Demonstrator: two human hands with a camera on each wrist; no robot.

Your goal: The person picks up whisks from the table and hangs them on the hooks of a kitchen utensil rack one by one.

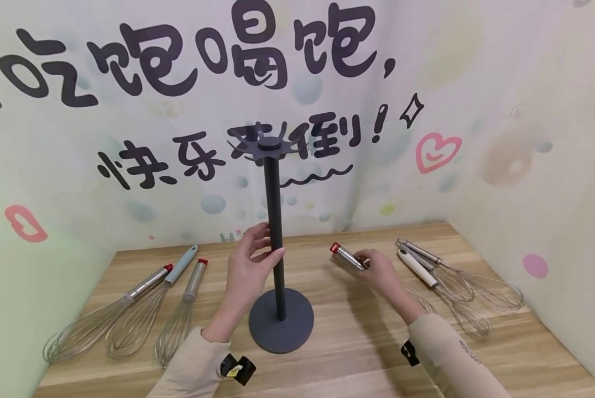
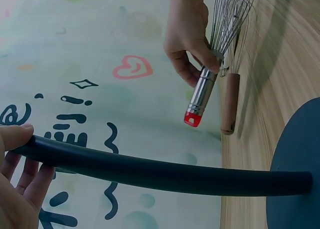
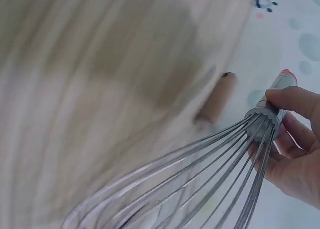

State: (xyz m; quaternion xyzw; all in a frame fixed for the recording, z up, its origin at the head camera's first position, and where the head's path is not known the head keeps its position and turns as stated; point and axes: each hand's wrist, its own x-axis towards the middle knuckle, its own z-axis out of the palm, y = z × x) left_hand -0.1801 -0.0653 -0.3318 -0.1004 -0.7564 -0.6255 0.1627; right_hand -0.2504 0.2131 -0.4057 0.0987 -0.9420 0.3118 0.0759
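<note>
A dark stand (image 1: 276, 221) with a round base and a crown of hooks rises upright from the table. My left hand (image 1: 248, 271) grips its pole, thumb on one side and fingers on the other; the left wrist view shows the pole (image 2: 150, 166) between them. My right hand (image 1: 383, 273) holds a whisk (image 3: 262, 124) by its metal handle, above the table to the right of the stand. The red end cap (image 2: 192, 120) of that handle points away from the hand. In the head view the hand and forearm hide most of its wires.
Three whisks (image 1: 143, 284) lie at the left of the wooden table (image 1: 322, 354). More whisks (image 1: 419, 268) lie at the right, one white-handled. A brown-handled whisk (image 2: 230, 104) shows behind the held one. A printed curtain-like backdrop (image 1: 297, 210) stands along the rear edge.
</note>
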